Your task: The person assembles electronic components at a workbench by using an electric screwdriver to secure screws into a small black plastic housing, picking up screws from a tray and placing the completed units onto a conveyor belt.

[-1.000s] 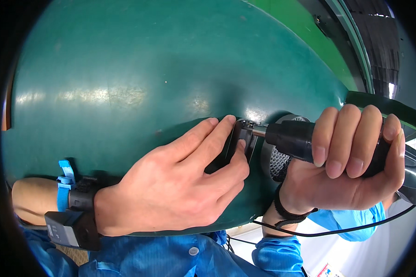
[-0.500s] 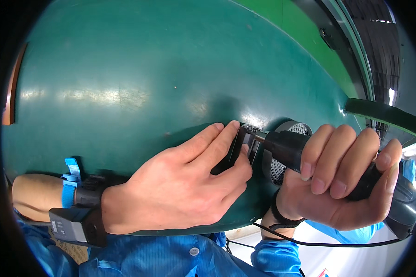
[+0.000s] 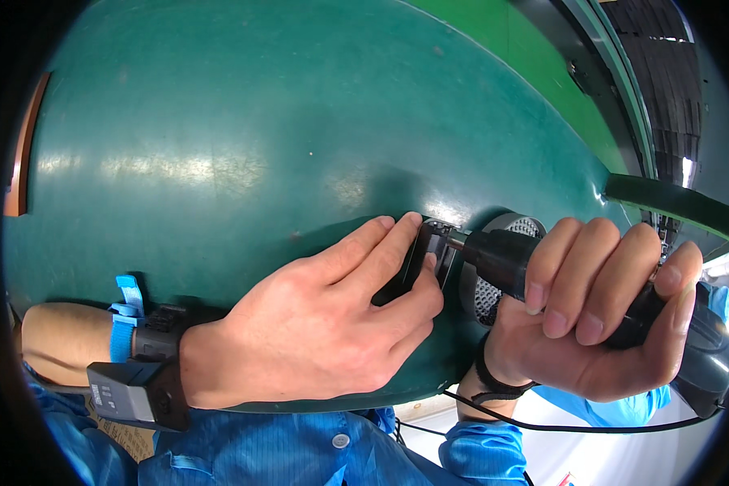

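The right grip [image 3: 603, 316] wraps the black electric driver [image 3: 498, 261]; the left grip [image 3: 312, 324] pins the black part [image 3: 438, 243] (loosening either could let the bit [image 3: 456, 239] slip).

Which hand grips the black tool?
The right hand, fingers curled around the black tool; the left hand instead holds the small black part at the tool's tip.

No word, number or sign is showing clearly enough to be read. Tiny pale marks are sitting on the face of a black box-shaped device [image 3: 125, 397] strapped at the person's left wrist [image 3: 196, 368], toward the near left corner of the desk [image 3: 219, 105], too small to make out. Dark print is running across a brown surface [image 3: 125, 437] below the desk's near edge, likewise illegible.
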Tool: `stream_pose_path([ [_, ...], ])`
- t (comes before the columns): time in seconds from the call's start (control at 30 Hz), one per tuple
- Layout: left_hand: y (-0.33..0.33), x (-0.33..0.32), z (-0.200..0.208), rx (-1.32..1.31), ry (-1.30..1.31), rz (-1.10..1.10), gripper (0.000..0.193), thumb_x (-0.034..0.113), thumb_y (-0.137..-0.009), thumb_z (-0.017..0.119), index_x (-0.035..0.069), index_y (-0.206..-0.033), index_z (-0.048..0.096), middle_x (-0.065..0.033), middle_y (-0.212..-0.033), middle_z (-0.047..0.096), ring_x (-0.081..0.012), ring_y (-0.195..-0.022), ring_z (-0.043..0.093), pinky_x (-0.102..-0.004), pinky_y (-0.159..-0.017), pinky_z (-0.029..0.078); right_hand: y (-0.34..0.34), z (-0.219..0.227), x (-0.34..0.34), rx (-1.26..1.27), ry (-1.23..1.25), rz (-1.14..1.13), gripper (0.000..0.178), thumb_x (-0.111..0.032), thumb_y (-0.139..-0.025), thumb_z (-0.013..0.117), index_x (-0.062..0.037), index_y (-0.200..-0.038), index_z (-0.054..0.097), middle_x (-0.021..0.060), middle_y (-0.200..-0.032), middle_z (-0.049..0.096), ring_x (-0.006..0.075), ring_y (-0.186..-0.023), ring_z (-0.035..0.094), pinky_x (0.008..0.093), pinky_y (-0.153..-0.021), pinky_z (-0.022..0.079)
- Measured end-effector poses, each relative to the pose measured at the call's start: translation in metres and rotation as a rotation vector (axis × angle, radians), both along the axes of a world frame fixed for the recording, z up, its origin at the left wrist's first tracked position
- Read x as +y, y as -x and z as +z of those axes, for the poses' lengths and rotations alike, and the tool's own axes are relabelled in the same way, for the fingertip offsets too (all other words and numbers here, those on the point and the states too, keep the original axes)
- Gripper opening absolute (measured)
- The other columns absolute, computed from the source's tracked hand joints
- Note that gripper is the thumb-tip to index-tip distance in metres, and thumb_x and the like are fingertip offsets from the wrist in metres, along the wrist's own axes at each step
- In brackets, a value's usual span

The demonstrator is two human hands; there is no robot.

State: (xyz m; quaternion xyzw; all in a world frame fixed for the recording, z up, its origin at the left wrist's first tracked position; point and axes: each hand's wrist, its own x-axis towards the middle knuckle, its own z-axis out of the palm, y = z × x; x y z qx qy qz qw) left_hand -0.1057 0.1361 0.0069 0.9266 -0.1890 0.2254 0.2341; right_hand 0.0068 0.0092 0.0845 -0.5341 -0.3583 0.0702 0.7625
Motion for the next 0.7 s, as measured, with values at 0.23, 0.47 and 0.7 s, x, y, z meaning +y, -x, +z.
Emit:
stream_pose_path([
  [0.23,0.001,0.0,0.001,-0.011,0.033,0.016,0.027,0.018,-0.068,0.064,0.004,-0.089,0.073,-0.0096,-0.112,0.069,-0.0367,-0.116,0.067,-0.0427,-0.097,0.058,0.002,-0.001,0.002,-0.046,0.058,0.026,0.023,-0.026,-0.108,0.035,-0.008,-0.104,0.05,0.001,-0.061,0.044,0.0128,-0.047,0.042,0.0315,-0.046,0.038],
  [0.47,-0.001,0.001,-0.001,-0.016,0.013,-0.001,0.026,0.016,-0.065,0.065,0.004,-0.088,0.072,-0.0096,-0.109,0.069,-0.0368,-0.115,0.067,-0.043,-0.095,0.059,-0.002,-0.006,0.0,-0.043,0.068,0.141,0.022,-0.028,-0.109,0.034,-0.0106,-0.102,0.046,0.001,-0.063,0.045,0.0132,-0.048,0.042,0.0307,-0.047,0.04],
  [0.7,-0.003,0.005,0.01,0.045,-0.005,-0.055,0.024,0.013,-0.07,0.07,0.003,-0.092,0.073,-0.0097,-0.114,0.067,-0.0403,-0.121,0.064,-0.0457,-0.097,0.06,-0.011,0.007,-0.014,-0.037,-0.026,0.145,0.022,-0.028,-0.106,0.039,-0.0085,-0.104,0.05,0.0015,-0.063,0.048,0.013,-0.047,0.043,0.0291,-0.046,0.042],
])
